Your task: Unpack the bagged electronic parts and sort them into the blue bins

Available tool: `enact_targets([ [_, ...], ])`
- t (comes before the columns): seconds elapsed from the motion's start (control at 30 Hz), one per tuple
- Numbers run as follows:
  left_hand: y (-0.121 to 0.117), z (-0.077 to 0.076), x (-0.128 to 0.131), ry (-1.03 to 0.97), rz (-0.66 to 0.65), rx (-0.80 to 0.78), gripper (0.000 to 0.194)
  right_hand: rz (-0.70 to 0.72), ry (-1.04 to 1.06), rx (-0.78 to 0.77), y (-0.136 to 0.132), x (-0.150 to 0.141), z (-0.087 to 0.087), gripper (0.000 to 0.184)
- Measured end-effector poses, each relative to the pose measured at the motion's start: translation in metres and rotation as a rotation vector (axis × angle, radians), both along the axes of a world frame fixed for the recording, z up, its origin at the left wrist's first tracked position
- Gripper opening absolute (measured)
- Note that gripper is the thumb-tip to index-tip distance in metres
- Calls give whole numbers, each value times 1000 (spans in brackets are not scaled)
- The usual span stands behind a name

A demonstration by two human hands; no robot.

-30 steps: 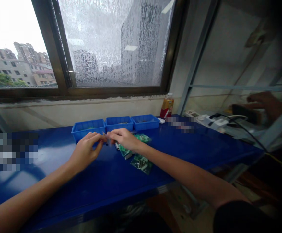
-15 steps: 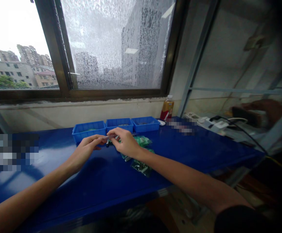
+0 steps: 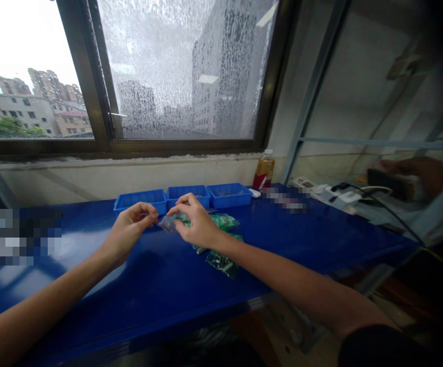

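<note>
A small clear plastic bag with something small and dark inside is held above the table, between my two hands. My left hand pinches its left end between thumb and curled fingers. My right hand has its bent fingers and thumb at the bag's right side, gripping it there. Under and beside my right hand lie several green-tinted clear packets on the blue table. A nearer packet shows pale pieces inside.
Three blue bins stand in a row behind my hands, with small items inside. A bottle of amber liquid stands by the wall. Power strips and plugs with a black cable lie at the right. Blurred-out items lie at the left.
My hands have moved slightly apart, and my left hand has shifted left. The bag between them, earlier seen nearly edge-on, now shows its face and contents.
</note>
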State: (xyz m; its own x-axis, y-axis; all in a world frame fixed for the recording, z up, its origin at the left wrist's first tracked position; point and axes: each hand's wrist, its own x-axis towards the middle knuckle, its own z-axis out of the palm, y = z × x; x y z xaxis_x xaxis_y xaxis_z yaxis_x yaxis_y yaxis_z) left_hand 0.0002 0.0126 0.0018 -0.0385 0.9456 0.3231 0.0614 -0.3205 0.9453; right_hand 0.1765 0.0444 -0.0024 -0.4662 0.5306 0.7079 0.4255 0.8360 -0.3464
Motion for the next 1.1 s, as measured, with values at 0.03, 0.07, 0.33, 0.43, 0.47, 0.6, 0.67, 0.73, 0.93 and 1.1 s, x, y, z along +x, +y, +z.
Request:
enact_targets([
  [0.03, 1, 0, 0, 30, 8, 40, 20, 0, -25, -49, 0, -1, -1, 19],
  [0.07, 1, 0, -1, 64, 5, 68, 19, 8, -65, -84, 1, -1, -1, 17],
  [0.33, 8, -7, -4, 402, 0, 92, 19, 36, -328, 5, 1, 2, -2, 25],
  [0.43, 8, -5, -6, 445, 10, 93, 17, 41, -438, 3, -1, 1, -2, 40],
  [0.47, 7, -4, -6, 465, 16, 105, 16, 44, -491, 6, -2, 0, -3, 42],
  [0.6, 1, -1, -4, 568, 33, 198, 12, 46, -627, 88, -4, -3, -6, 28],
  [0.67, -1, -2, -3, 592, 8, 244, 12, 39, -636, 156, -5, -4, -8, 21],
  [0.73, 0, -3, -3, 595, 11, 281, 15, 19, -638, 214, -5, -4, -8, 17],
  [0.93, 1, -3, 0, 236, 28, -164, 27, -113, -474, 360, -5, 0, 1, 20],
  [1.1, -4, -1, 5, -80, -171, -382, 34, -169, -485, 535, -11, 2, 5, 17],
])
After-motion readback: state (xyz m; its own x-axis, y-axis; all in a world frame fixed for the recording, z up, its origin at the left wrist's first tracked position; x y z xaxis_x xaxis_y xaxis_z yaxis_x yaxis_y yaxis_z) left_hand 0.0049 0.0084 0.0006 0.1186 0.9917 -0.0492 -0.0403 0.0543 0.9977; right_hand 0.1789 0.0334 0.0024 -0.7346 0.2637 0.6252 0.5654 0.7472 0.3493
